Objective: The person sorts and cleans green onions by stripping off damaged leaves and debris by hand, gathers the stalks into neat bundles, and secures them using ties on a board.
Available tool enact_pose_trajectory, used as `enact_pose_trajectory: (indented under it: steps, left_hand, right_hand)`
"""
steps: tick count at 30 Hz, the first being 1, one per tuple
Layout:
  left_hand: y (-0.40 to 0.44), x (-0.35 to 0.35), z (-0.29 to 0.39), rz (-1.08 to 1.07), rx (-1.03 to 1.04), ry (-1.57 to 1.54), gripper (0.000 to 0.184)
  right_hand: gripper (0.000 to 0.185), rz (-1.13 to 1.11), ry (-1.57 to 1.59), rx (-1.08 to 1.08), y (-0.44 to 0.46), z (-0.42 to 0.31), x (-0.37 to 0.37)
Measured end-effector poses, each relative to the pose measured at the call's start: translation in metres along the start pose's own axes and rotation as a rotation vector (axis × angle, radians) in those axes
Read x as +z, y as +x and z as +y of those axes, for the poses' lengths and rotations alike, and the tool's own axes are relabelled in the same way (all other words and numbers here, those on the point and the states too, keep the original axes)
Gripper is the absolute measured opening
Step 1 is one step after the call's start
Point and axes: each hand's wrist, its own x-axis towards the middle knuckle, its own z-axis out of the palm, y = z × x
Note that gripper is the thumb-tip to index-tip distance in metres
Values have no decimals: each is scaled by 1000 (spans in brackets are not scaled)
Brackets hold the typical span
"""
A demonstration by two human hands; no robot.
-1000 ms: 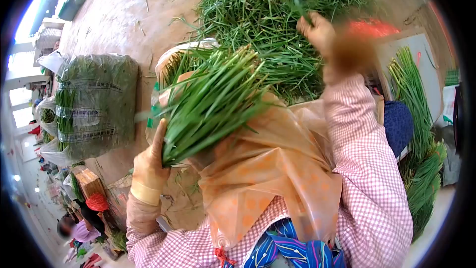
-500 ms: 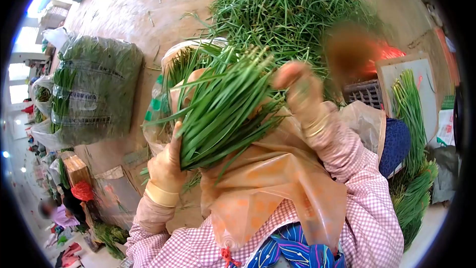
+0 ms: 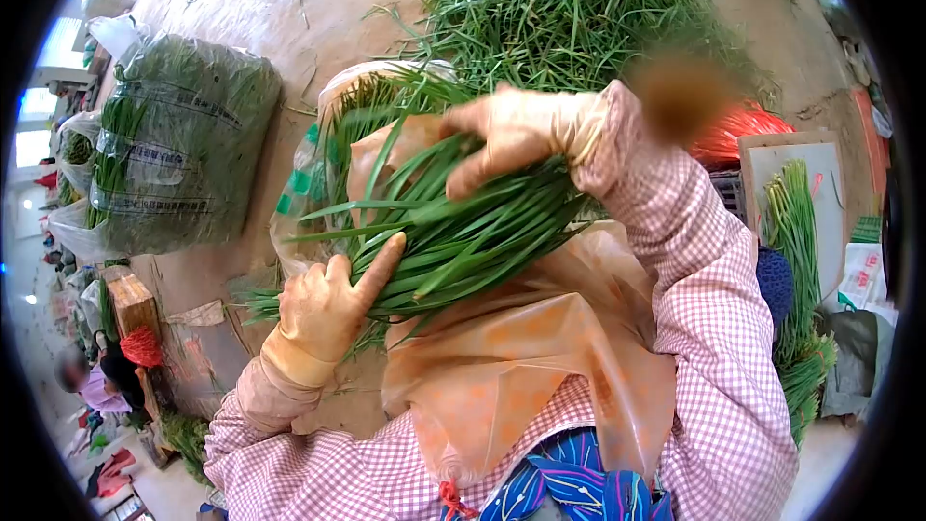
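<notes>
A bunch of garlic chives (image 3: 492, 241) with long flat green leaves lies across the front of my apron. My left hand (image 3: 328, 304), in a pale glove, grips it from the left, thumb laid over the leaves and fingers partly hidden. Over the bunch's upper side reaches my right hand (image 3: 511, 135), also gloved. Its thumb and fingers are apart, with leaves showing in the gap. Just behind stands a plastic bag (image 3: 299, 198) with a white rim and green marks, holding more chives (image 3: 371, 101).
A large heap of loose chives (image 3: 569, 14) covers the floor ahead. At left stands a packed clear bag (image 3: 183, 145) of chives. On the right, chives (image 3: 796, 232) lean on a pale board (image 3: 825, 169), near red plastic (image 3: 743, 130). Another person (image 3: 101, 381) is far left.
My right hand has moved left from beside the bunch to over its top leaves. The bunch has swung lower and flatter, and my left hand has shifted slightly with it.
</notes>
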Motion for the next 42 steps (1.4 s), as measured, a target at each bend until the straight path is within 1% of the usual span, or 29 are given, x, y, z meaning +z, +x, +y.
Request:
enact_pose_trajectory:
  steps: [1, 3, 4, 5, 7, 8, 9, 11, 12, 13, 14, 15, 16, 17, 19, 21, 23, 25, 27, 28, 29, 31, 32, 33, 35, 37, 39, 41, 42]
  left_hand:
    - [0, 0, -3, -8, -5, 1, 69]
    - [-4, 1, -5, 41, -2, 31, 71]
    - [-3, 0, -5, 22, -7, 58, 71]
    - [-2, 0, -6, 15, -4, 54, 71]
    - [4, -1, -6, 105, 7, 70, 70]
    - [6, -8, -6, 105, 17, 71, 69]
    - [7, -9, -5, 105, 20, 69, 69]
    - [8, -13, -5, 106, 29, 105, 68]
    - [6, -13, -6, 103, 35, 110, 68]
    - [5, -10, -7, 84, 42, 102, 67]
    - [5, -9, -8, 67, 48, 91, 67]
    - [4, -9, -8, 68, 55, 91, 67]
    - [3, -8, -8, 82, 64, 72, 67]
    - [2, -9, -7, 94, 71, 53, 67]
    - [5, -14, -6, 82, 86, 87, 67]
    - [9, -20, -3, 65, 101, 114, 66]
    - [16, -29, -3, 85, 126, 144, 64]
    - [19, -35, -7, 134, 163, 177, 62]
    - [19, -41, -13, 177, 200, 204, 60]
    - [17, -45, -18, 189, 201, 189, 59]
    - [14, -47, -22, 202, 201, 175, 58]
    - [7, -45, -24, 190, 223, 147, 57]
    - [3, -37, -23, 177, 201, 127, 57]
    - [-1, -28, -23, 165, 180, 104, 57]
    - [-11, -12, -23, 167, 166, 52, 57]
    - [-22, -1, -22, 128, 71, -115, 56]
    - [-28, 1, -23, 94, 35, -177, 57]
    - [-35, 9, -23, 74, -81, -326, 59]
    - [-43, 17, -25, 64, -93, -366, 63]
  right_hand:
    - [74, -13, 72, -61, 0, -4, 11]
    - [73, 176, -289, -109, 1, -5, 30]
    - [74, 263, -243, -151, -2, -5, 38]
    - [62, 408, -344, -201, -3, -7, 51]
    - [46, 512, -212, -492, -1, -1, 64]
    - [29, 701, -242, -653, -2, 1, 68]
    - [29, 702, -240, -651, -3, 6, 72]
    - [21, 802, 552, -417, -8, 17, 79]
    - [18, 856, 819, -386, -10, 23, 76]
    - [13, 750, 1170, -326, -25, 43, 62]
    - [15, 802, 1227, -300, -32, 63, 51]
    - [19, 944, 1110, -243, -37, 87, 39]
    - [23, 1078, 887, -122, -41, 112, 27]
    - [27, 1127, 586, 57, -47, 128, 18]
    - [50, 959, 62, 301, -63, 105, 7]
    - [66, 925, -57, -172, -48, 70, 20]
    - [55, 530, 94, -407, -36, 11, 37]
    - [48, 656, -238, -695, -8, -9, 69]
    - [36, 666, -8, -814, 6, -9, 88]
    - [21, 650, 182, -889, 7, -9, 92]
    - [21, 653, 185, -889, 7, -7, 96]
    - [14, 586, 483, -819, 0, -2, 99]
    - [14, 500, 692, -621, -14, 0, 97]
    - [17, 567, 932, -588, -13, 9, 100]
    - [15, 580, 1324, -332, -31, 28, 80]
    - [18, 615, 1437, -424, -34, 78, 62]
    - [19, 1031, 983, -597, -33, 128, 36]
    - [20, 1271, 968, -145, -46, 150, 22]
    - [21, 1267, 1011, -141, -51, 167, 16]
